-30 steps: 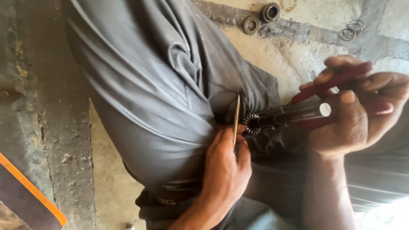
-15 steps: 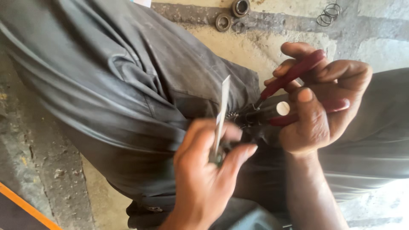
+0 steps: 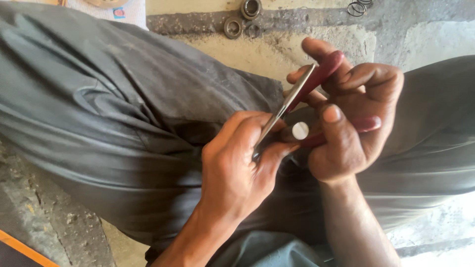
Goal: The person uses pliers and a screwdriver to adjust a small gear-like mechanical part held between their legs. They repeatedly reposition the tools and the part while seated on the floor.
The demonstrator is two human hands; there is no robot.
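- Since half a second back, your left hand (image 3: 237, 168) has slid up closer to the right one, and that thin metal strip (image 3: 286, 106) now leans over toward the red handles.
- Left grip's pinched tight on the strip's lower end, thumb and fingers closed round it.
- Your right hand (image 3: 346, 123) is wrapped shut on the red-handled pliers (image 3: 324, 74), over your lap.
- Round shaft end (image 3: 300, 130) pokes out between both hands.
- Bearing rings (image 3: 233, 27) and wire springs (image 3: 357, 7) sit on the concrete floor (image 3: 297, 44), well apart.
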